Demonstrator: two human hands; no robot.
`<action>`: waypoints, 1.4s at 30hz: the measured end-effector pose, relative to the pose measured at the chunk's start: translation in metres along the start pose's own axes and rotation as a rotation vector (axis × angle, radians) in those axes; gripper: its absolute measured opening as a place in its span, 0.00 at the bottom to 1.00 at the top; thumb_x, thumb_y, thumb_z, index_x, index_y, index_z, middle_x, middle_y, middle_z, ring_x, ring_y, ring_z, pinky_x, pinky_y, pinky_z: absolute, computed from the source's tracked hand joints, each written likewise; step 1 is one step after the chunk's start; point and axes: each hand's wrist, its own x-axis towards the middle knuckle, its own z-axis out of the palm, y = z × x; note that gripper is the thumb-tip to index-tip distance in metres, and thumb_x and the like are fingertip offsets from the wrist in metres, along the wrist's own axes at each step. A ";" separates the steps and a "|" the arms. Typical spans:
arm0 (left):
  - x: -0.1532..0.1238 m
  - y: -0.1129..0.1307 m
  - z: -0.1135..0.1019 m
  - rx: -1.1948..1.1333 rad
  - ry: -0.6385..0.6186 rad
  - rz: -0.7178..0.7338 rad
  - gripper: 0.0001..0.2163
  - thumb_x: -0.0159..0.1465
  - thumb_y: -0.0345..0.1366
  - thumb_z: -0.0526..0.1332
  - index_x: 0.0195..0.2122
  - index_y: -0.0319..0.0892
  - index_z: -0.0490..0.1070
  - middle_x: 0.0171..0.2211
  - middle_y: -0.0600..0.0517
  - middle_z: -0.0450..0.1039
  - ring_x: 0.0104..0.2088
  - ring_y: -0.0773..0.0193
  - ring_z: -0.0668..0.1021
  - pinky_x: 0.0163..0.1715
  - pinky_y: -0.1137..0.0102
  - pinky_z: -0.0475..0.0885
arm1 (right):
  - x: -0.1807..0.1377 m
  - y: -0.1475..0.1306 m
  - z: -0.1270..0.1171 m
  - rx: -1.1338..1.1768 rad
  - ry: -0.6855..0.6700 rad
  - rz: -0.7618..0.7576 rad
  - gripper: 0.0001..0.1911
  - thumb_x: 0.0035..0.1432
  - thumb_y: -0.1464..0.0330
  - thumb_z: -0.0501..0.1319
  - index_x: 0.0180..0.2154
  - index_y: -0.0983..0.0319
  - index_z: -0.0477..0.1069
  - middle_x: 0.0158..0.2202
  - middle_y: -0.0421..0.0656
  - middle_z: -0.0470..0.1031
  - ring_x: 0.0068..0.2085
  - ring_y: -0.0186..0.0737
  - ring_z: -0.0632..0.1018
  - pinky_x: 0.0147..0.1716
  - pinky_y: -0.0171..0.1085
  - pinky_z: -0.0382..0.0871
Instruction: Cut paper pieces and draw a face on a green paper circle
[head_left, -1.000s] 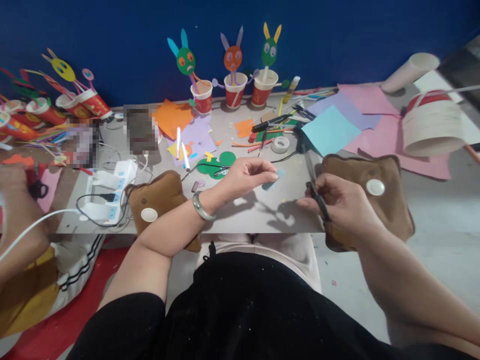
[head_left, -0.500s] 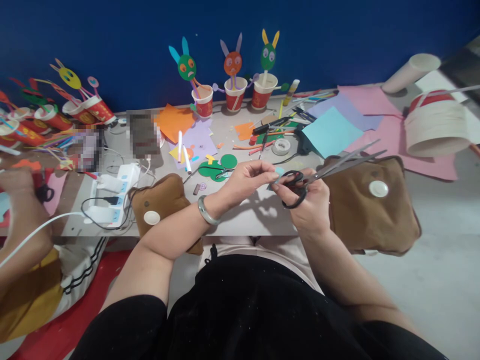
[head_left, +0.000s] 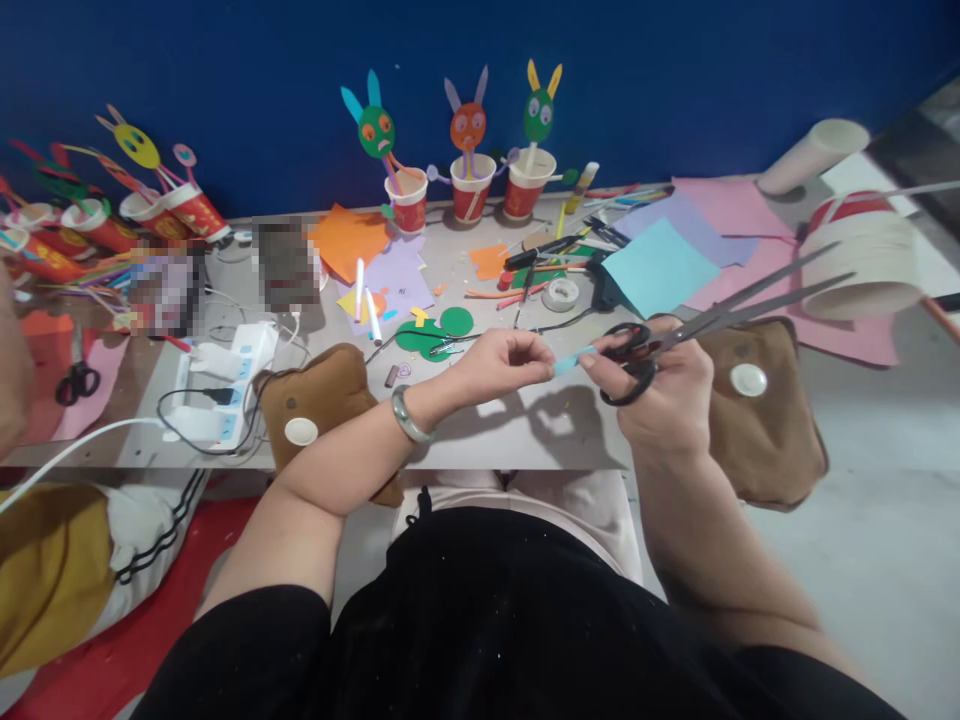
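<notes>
Over the surface's near edge, the left hand pinches a small blue paper scrap. The right hand grips black-handled scissors, blades pointing away right, leaving fingertips free to pinch the scrap's other end.

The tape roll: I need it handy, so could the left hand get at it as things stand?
Probably yes: the tape roll lies just beyond the left hand, with only a thin black cable between. But that hand pinches a blue paper scrap, so it isn't free.
</notes>
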 end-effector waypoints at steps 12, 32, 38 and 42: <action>-0.002 0.007 0.002 -0.006 -0.041 -0.010 0.24 0.48 0.54 0.83 0.27 0.39 0.77 0.24 0.56 0.74 0.27 0.71 0.72 0.31 0.70 0.68 | -0.003 -0.006 0.001 -0.077 -0.159 0.043 0.25 0.41 0.58 0.83 0.32 0.57 0.71 0.30 0.37 0.81 0.30 0.35 0.76 0.31 0.36 0.71; -0.002 0.009 -0.007 -0.056 0.107 0.054 0.17 0.53 0.46 0.80 0.28 0.40 0.77 0.27 0.55 0.75 0.30 0.70 0.73 0.34 0.69 0.67 | 0.012 -0.020 -0.052 -0.626 -0.800 0.250 0.41 0.44 0.26 0.67 0.29 0.57 0.66 0.25 0.38 0.71 0.28 0.38 0.67 0.29 0.39 0.62; -0.003 0.009 -0.007 -0.045 0.086 0.039 0.17 0.55 0.45 0.80 0.27 0.40 0.76 0.26 0.54 0.73 0.30 0.69 0.71 0.33 0.68 0.65 | 0.015 -0.019 -0.048 -0.560 -0.823 0.331 0.45 0.36 0.24 0.69 0.26 0.57 0.63 0.22 0.37 0.68 0.27 0.35 0.65 0.27 0.37 0.59; -0.002 0.007 -0.007 -0.046 0.080 0.038 0.16 0.55 0.43 0.79 0.26 0.41 0.75 0.26 0.54 0.74 0.30 0.69 0.71 0.32 0.69 0.65 | 0.013 -0.022 -0.045 -0.517 -0.798 0.395 0.45 0.33 0.25 0.71 0.24 0.58 0.64 0.20 0.36 0.67 0.25 0.33 0.63 0.26 0.35 0.57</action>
